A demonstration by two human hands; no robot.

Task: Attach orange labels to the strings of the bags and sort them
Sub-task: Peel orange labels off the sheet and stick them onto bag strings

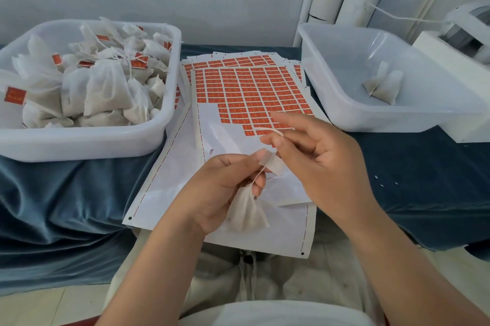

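A white tub [87, 140] at the left edge of the cloth-covered table [413, 166] is heaped with white bags, many carrying orange labels [15, 95] on their strings; its left side runs out of view. A second tub [371, 116] near the right edge holds a small white bundle [383, 84] in its far right corner, one bag or two pressed together, I cannot tell which, with no label showing on it.

Between the tubs lies a stack of label sheets [249, 92]. The top one is partly stripped, and the stack overhangs the near edge of the table.

Over the sheets, the left hand [222, 188] grips one bag [248, 213] at its neck, and its thumb and forefinger pinch a pale tab [273, 162] on the string [258, 174]. The tab's colour is unclear. The string continues up to the right hand [318, 156], whose fingers are spread. Whether its fingertips pinch the string or it merely drapes over them cannot be made out.

A white machine [461, 60] at the right edge is cut off by the frame.
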